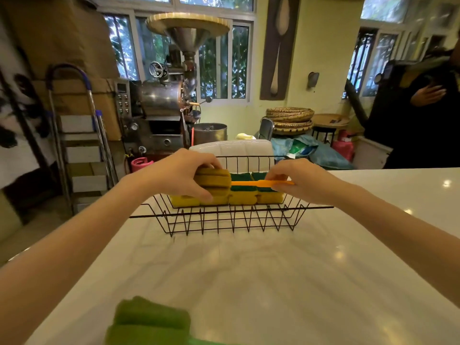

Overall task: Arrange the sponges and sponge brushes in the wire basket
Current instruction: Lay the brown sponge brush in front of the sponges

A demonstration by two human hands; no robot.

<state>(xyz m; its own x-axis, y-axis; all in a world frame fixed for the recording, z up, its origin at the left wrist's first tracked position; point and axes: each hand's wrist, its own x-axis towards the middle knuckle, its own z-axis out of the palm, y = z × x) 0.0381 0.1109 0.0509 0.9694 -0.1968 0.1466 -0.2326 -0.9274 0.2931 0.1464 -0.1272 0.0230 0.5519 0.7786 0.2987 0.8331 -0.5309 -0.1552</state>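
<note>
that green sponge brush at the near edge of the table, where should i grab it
Only the ribbed green foam head shows; its handle seems to run off the bottom of the frame, so I can't judge that end. Probably pinch the head across its width, from above, as the left hand now holds the orange brush's head over the wire basket. The foam is soft, so it should compress.

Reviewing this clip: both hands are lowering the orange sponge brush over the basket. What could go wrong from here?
1. The orange plastic handle reaches past the row of yellow-and-green sponges; it may catch on the black wire basket rim and end up propped askew.
2. The left hand pressing the ribbed orange sponge head down could shove that row out of line.
3. The green sponge brush at the near table edge could be knocked off.
</note>
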